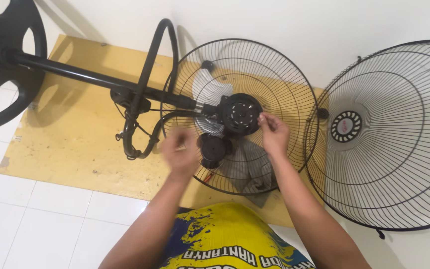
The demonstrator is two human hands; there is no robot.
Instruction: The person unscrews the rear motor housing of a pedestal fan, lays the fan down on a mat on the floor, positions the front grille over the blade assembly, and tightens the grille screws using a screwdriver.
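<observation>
Far left lies one round black base, its pole running rightward along the floor to one motor hub inside the rear grille. My left hand is blurred, so I cannot tell its grip; it hovers near-left of the hub. My right hand pinches the hub's right edge. One front grille lies far right.

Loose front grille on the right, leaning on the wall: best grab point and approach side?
Take the front grille at its thick outer rim, near the lower left edge closest to the right hand. The wires are thin and the dome is wide, so only the rim offers a firm pinch. Come from the left, fingers hooked through the gaps.
</observation>
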